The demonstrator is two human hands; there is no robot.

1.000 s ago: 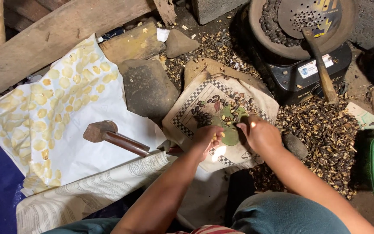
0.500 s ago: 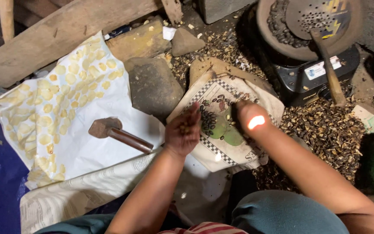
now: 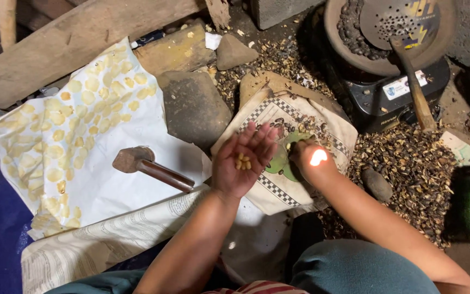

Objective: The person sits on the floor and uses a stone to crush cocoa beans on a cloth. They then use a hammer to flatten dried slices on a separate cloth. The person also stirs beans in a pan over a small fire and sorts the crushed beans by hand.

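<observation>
A flattened sack [image 3: 305, 136] with a black-and-white checked border and green round shapes lies in the middle of the ground. A white rectangular label [image 3: 403, 87] with some blue sits on the front of the black appliance [image 3: 379, 100], upper right. Printed newspaper [image 3: 110, 242] lies at lower left.

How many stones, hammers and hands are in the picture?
Stones: 3, the big flat stone, the small pointed stone and the little pebble.
Hammers: 1, the hammer lying on the white sheet.
Hands: 2, left hand and right hand.
Total: 6
</observation>
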